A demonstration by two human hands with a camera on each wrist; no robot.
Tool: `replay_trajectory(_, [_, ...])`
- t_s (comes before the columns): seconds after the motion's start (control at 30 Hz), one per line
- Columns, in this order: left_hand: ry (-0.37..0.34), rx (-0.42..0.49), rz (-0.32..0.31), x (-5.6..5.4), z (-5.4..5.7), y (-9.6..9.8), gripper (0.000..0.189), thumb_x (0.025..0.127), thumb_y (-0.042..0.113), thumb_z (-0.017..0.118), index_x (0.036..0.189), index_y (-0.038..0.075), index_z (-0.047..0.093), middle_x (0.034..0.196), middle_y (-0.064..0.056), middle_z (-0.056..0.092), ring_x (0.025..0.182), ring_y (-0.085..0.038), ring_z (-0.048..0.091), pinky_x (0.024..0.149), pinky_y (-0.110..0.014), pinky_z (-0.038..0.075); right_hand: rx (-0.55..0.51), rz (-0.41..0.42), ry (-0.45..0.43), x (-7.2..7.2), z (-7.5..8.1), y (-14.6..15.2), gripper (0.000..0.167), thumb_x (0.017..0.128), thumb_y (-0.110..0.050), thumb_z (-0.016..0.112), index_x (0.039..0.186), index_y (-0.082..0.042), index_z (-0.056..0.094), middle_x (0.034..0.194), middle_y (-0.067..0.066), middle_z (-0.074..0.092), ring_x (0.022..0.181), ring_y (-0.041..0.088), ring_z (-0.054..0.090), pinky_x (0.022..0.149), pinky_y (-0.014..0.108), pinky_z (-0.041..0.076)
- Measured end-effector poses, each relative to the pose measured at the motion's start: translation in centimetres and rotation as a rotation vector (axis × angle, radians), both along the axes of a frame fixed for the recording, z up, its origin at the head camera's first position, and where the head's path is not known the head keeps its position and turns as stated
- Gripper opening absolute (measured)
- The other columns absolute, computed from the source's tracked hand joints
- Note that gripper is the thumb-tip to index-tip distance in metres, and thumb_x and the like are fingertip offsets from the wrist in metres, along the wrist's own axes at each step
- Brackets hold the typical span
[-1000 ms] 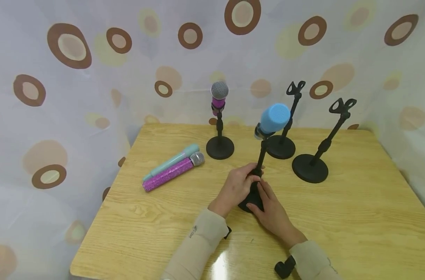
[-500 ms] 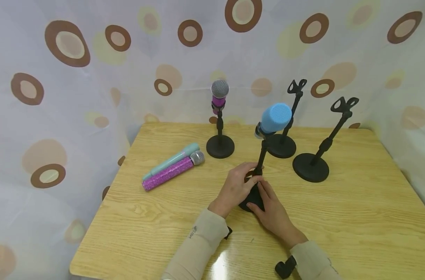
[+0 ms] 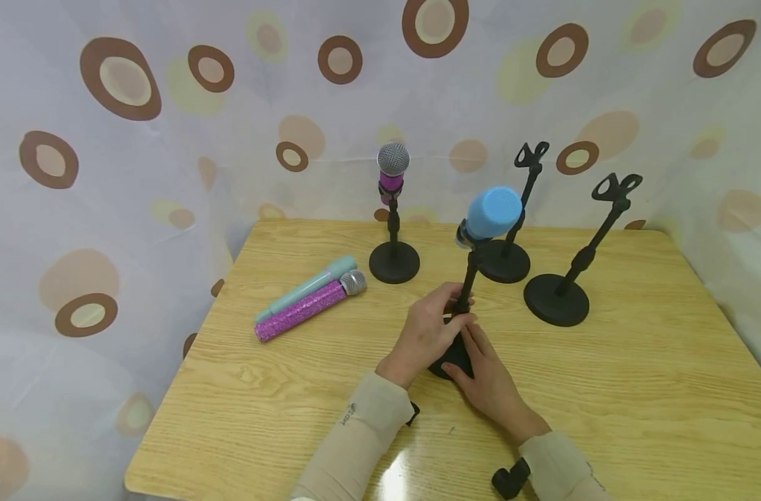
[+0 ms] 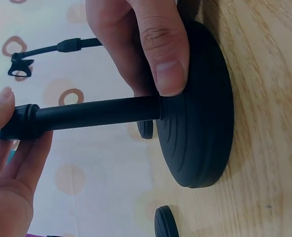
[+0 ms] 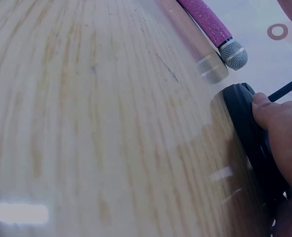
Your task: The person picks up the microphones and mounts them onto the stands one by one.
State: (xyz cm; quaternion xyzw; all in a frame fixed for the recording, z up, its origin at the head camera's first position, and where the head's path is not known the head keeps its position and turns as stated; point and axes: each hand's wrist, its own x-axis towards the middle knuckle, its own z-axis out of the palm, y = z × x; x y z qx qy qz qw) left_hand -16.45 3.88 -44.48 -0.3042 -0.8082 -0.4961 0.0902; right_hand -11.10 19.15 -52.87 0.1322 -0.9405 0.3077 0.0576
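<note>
Little has shifted since the earlier frames: the left hand [image 3: 427, 332] has slid slightly higher on the thin black pole, its fingertips now nearer the collar, and the blue foam head sits a touch higher; the right hand [image 3: 488, 379] has stayed on the base.

Largest first, the pale wood-grain bench [image 3: 637, 390] carries everything, with a white curtain printed with brown rings [image 3: 167, 139] hanging behind it. Near the middle of the bench stands the black round-based microphone stand [image 3: 450, 362] topped by a blue foam-covered microphone [image 3: 493, 212]. Its disc base sits flat on the wood under the right hand, whose thumb [image 4: 168, 64] presses the upper face of the disc right where the pole meets it, fingers curled over the rim. The left hand's grip is clenched lightly around the pole above that, its fingers [image 4: 17, 148] wrapped by the ribbed collar, so the stand rises between the two hands and leans away from the person.

Behind it, two empty black clip stands [image 3: 558, 296] wait at the right, well apart from the hands, the nearer one's base just beside the blue head in the head view. A third black stand holding a pink-bodied, silver-mesh microphone [image 3: 393, 170] is at the back centre. On the left lie a glittery purple microphone [image 3: 305, 309] and a pale teal microphone [image 3: 311, 285], touching side by side.
</note>
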Motion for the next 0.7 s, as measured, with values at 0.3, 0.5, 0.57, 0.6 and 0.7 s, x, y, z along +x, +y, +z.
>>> replay_trajectory(0.3, [-0.019, -0.044, 0.075, 0.25, -0.18, 0.07, 0.025, 0.091, 0.027, 0.072, 0.113, 0.019, 0.063, 0.107, 0.005, 0.068, 0.098, -0.004, 0.069, 0.086, -0.017, 0.055, -0.014, -0.005, 0.006, 0.14, -0.05, -0.04, 0.083, 0.093, -0.029, 0.07, 0.153, 0.006, 0.024, 0.161, 0.027, 0.021, 0.146, 0.045, 0.028, 0.111, 0.061, 0.037])
replay_trajectory(0.5, [-0.005, -0.013, 0.06, 0.22, -0.39, 0.07, 0.027, 0.091, 0.025, 0.072, 0.116, 0.018, 0.064, 0.109, 0.004, 0.069, 0.099, -0.003, 0.069, 0.086, -0.014, 0.054, -0.022, -0.007, 0.011, 0.15, -0.18, -0.02, 0.083, 0.093, -0.028, 0.07, 0.154, 0.005, 0.024, 0.161, 0.025, 0.02, 0.147, 0.045, 0.027, 0.112, 0.06, 0.036])
replay_trajectory(0.57, [-0.003, -0.004, 0.055, 0.17, -0.4, 0.08, 0.028, 0.092, 0.025, 0.072, 0.117, 0.019, 0.063, 0.11, 0.004, 0.069, 0.099, -0.003, 0.069, 0.086, -0.014, 0.053, -0.022, -0.008, 0.011, 0.1, -0.19, 0.0, 0.083, 0.093, -0.029, 0.069, 0.154, 0.005, 0.024, 0.161, 0.025, 0.02, 0.147, 0.045, 0.027, 0.112, 0.06, 0.036])
replay_trajectory(0.6, [-0.002, -0.001, 0.054, 0.14, -0.41, 0.11, 0.028, 0.092, 0.026, 0.072, 0.117, 0.019, 0.063, 0.11, 0.004, 0.069, 0.099, -0.003, 0.069, 0.086, -0.014, 0.053, -0.022, -0.007, 0.01, 0.08, -0.18, 0.01, 0.083, 0.093, -0.029, 0.069, 0.154, 0.005, 0.024, 0.161, 0.025, 0.02, 0.147, 0.045, 0.027, 0.112, 0.06, 0.036])
replay_trajectory(0.7, [0.003, -0.008, 0.063, 0.15, -0.45, 0.12, 0.026, 0.092, 0.026, 0.071, 0.116, 0.019, 0.064, 0.109, 0.004, 0.07, 0.098, -0.002, 0.069, 0.085, -0.013, 0.053, -0.024, -0.006, 0.003, 0.1, -0.12, -0.03, 0.083, 0.094, -0.029, 0.069, 0.154, 0.004, 0.023, 0.162, 0.025, 0.02, 0.146, 0.045, 0.027, 0.112, 0.06, 0.036])
